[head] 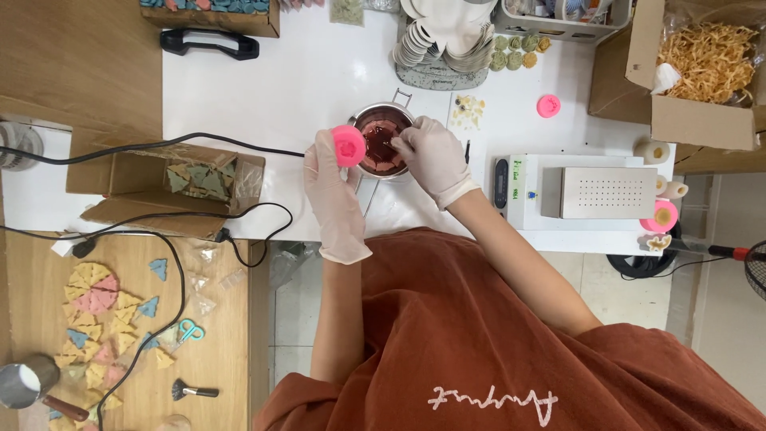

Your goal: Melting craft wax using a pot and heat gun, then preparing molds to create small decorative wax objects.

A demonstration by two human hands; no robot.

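Observation:
My left hand (333,187), in a pale glove, holds a round pink silicone mould (349,144) at the left rim of a small metal pot (383,120). The pot holds dark red liquid and stands on the white table (303,72). My right hand (433,154), also gloved, is over the pot's right side, its fingertips pinching a thin tool that dips toward the liquid; the tool is too small to identify.
A white machine with a perforated metal top (590,192) sits right of the pot. An open cardboard box of triangular pieces (199,179) lies left. A black cable (159,144), a pink mould (548,105), stacked white shells (447,40) and a box of straw (702,56) stand behind.

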